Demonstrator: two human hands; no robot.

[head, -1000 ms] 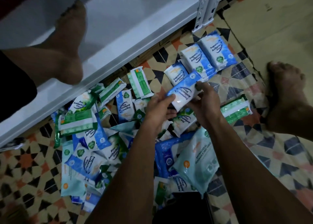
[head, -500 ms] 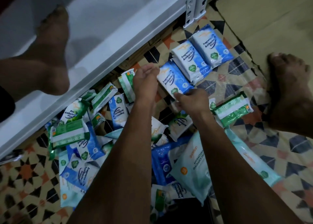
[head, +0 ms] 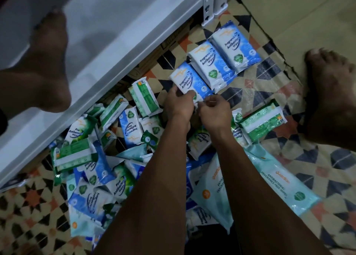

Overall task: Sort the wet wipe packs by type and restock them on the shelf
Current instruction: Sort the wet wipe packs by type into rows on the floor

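Wet wipe packs (head: 100, 158) across patterned floor mat (head: 317, 170) beside white shelf (head: 119, 43)

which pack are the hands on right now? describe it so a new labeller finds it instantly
Start at the white shelf upright; a diagonal row of three blue-and-white Fragrance Free packs runs down-left from its foot. It is the lowest pack, held at its near end by the left hand; the other two lie untouched.

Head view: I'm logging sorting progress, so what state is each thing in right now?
Left hand: grips the nearest blue pack.
Right hand: fingers curled at that pack's near edge; grip unclear.
Nearest blue pack: flat, third in the row.
Two further blue packs: flat, side by side.
Mixed pile: unsorted, overlapping.
Shelf: no packs seen on it.
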